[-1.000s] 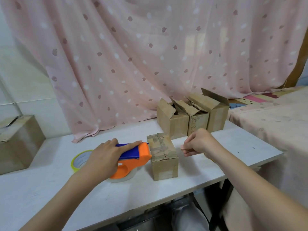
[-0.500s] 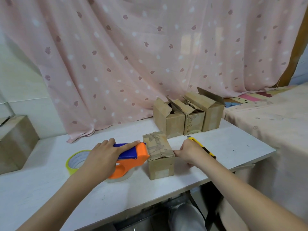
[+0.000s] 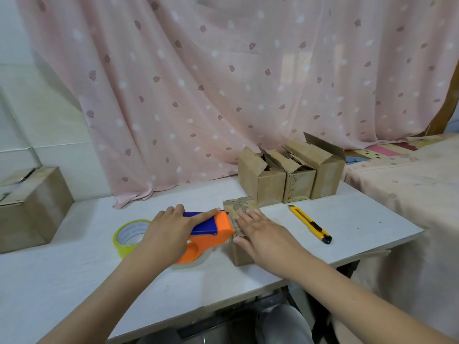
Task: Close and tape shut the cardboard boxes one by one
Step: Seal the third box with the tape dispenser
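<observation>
A small closed cardboard box (image 3: 238,206) stands on the white table (image 3: 74,274) near its front edge. My right hand (image 3: 260,232) lies flat on the box's top, fingers straight, covering most of it. My left hand (image 3: 169,232) grips the blue handle of an orange tape dispenser (image 3: 216,229), whose front end touches the left side of the box near its top. Three more cardboard boxes (image 3: 290,177) with open flaps stand in a row behind, against the curtain.
A yellow roll of tape (image 3: 126,234) lies left of the dispenser. A yellow utility knife (image 3: 310,223) lies right of the box. A larger cardboard box (image 3: 32,204) sits at the table's far left. A cloth-covered surface (image 3: 409,184) adjoins on the right.
My right hand moved from the right side of the box onto its top and flattened there, leaving the utility knife in plain sight. The left hand and dispenser stayed against the box.
</observation>
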A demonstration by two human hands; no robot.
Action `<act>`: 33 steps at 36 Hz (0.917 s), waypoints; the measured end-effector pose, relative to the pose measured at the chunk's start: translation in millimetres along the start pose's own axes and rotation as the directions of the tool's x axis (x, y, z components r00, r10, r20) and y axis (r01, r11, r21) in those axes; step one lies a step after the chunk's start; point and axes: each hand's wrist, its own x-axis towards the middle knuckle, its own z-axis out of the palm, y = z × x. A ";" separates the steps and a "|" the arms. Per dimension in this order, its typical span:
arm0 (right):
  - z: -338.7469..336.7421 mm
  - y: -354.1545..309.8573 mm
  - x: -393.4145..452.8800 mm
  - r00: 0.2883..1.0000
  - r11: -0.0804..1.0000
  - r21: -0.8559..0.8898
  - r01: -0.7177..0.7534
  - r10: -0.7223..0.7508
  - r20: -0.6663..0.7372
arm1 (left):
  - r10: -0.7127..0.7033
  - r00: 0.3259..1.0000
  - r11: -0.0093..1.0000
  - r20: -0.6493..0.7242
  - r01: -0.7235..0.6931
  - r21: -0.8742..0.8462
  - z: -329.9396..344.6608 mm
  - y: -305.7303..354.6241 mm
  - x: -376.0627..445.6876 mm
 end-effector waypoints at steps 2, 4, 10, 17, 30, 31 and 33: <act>7.6 2.1 2.8 1.000 0.999 -0.038 -0.014 0.014 -0.004 | 0.017 1.000 1.000 0.018 -0.017 -0.020 -1.6 -0.3 -1.9; 20.2 7.2 8.4 0.999 0.996 -0.091 -0.021 0.018 -0.036 | 0.013 1.000 0.999 0.017 -0.013 -0.034 -4.6 -0.8 -2.5; 18.7 7.6 7.5 0.997 0.979 -0.203 -0.013 -0.003 -0.077 | -0.014 1.000 0.999 0.018 0.015 -0.041 -0.5 -13.7 -9.1; 13.5 3.6 6.0 0.993 0.986 -0.166 -0.004 -0.016 -0.117 | -0.049 0.997 0.998 0.060 0.051 -0.039 -13.8 -29.2 -29.8; -24.5 -14.6 51.4 0.885 0.823 0.387 -0.416 0.464 -0.036 | 0.051 0.993 0.992 0.111 -0.064 0.111 -6.0 -18.9 -20.8; -21.8 -15.2 59.0 0.868 0.796 0.387 -0.466 0.495 0.027 | 0.033 0.993 0.994 0.116 -0.045 0.104 -6.1 -17.6 -21.2; -18.0 -19.3 70.8 0.813 0.732 0.364 -0.575 0.563 0.151 | 0.015 0.996 0.994 0.084 -0.025 0.111 -10.4 -16.3 -23.2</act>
